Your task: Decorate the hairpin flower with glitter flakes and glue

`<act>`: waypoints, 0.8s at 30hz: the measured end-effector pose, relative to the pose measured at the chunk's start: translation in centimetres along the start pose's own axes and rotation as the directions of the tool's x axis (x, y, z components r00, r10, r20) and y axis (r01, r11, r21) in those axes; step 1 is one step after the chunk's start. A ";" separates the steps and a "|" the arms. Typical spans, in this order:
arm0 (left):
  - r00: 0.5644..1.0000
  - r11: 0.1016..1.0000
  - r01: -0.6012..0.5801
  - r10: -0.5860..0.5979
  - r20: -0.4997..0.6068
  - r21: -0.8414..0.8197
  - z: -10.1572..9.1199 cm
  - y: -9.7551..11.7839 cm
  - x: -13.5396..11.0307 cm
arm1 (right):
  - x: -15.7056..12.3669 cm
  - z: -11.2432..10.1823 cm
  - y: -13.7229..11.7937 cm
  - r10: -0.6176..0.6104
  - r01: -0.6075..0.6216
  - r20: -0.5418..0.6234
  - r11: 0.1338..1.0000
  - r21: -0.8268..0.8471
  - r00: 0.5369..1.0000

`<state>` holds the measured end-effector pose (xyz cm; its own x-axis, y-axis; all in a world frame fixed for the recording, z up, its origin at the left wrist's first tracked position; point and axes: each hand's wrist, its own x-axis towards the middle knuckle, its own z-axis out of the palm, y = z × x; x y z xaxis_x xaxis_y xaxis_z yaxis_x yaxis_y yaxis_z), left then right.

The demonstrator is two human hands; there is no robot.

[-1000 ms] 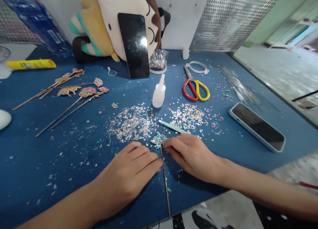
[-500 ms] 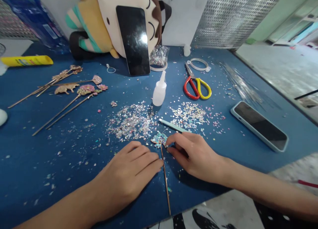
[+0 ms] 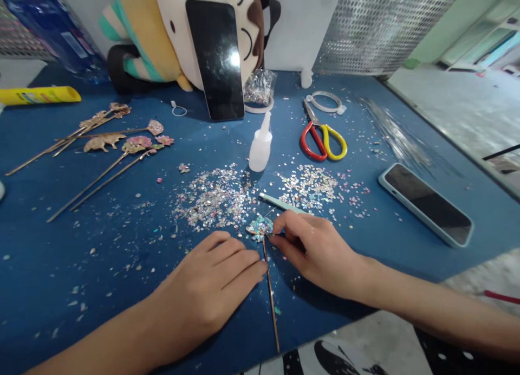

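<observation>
A hair stick [image 3: 271, 302] with a thin copper-coloured shaft lies near the table's front edge. Its head is an ornament [image 3: 259, 228] covered in blue-green flakes. My left hand [image 3: 215, 283] rests palm down, fingers together, with the index fingertip on the shaft and the thumb hidden beneath. At the ornament's right edge, my right hand [image 3: 312, 250] is closed in a pinch of thumb and index finger; any small piece between them is too small to tell. Pale green tweezers [image 3: 280, 202] lie just beyond, their rear end hidden behind the right hand.
Two piles of shiny flakes [image 3: 219, 199] lie beyond my hands, with a white squeeze bottle [image 3: 260, 147] behind. Scissors [image 3: 320, 136], a cased phone [image 3: 426, 201] and thin wires [image 3: 398, 131] are to the right. Finished-looking hair sticks [image 3: 138, 143] lie left; another phone [image 3: 217, 60] leans on a plush toy [image 3: 162, 33].
My right hand's fingers have shifted very slightly at the ornament's edge. My left hand and the hair stick stay in place; the camera view has tilted a little.
</observation>
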<state>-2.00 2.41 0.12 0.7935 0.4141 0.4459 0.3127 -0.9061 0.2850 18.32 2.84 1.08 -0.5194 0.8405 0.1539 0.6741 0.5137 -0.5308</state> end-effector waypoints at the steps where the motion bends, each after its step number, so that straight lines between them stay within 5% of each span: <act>1: 1.000 1.000 -0.004 0.004 -0.003 0.004 0.0 0.0 0.0 | 0.0 0.0 0.0 0.002 -0.002 -0.008 1.000 0.009 1.000; 6: 1.000 1.000 0.005 -0.005 0.001 0.016 -0.3 0.1 -0.1 | -0.2 -0.8 -0.2 0.041 -0.025 -0.159 0.995 0.097 0.986; 16: 0.995 0.996 0.080 -0.081 -0.058 -0.030 -0.3 0.3 0.3 | -1.0 -3.1 -0.3 0.056 -0.089 -0.455 0.995 -0.050 0.889; 19: 0.984 0.990 0.141 -0.142 -0.106 -0.016 -0.3 0.5 0.3 | -1.0 -4.1 -0.2 0.015 -0.073 -0.462 0.991 -0.108 0.887; 24: 0.965 0.975 0.219 -0.223 -0.139 -0.047 -0.4 0.3 0.1 | -1.8 -4.9 -0.2 -0.034 -0.004 -0.304 0.992 -0.124 0.952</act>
<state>-2.05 2.22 0.61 0.6233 0.6140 0.4842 0.4541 -0.7883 0.4151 21.67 2.04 4.99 -0.3581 0.8351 0.4176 0.7363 0.5276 -0.4237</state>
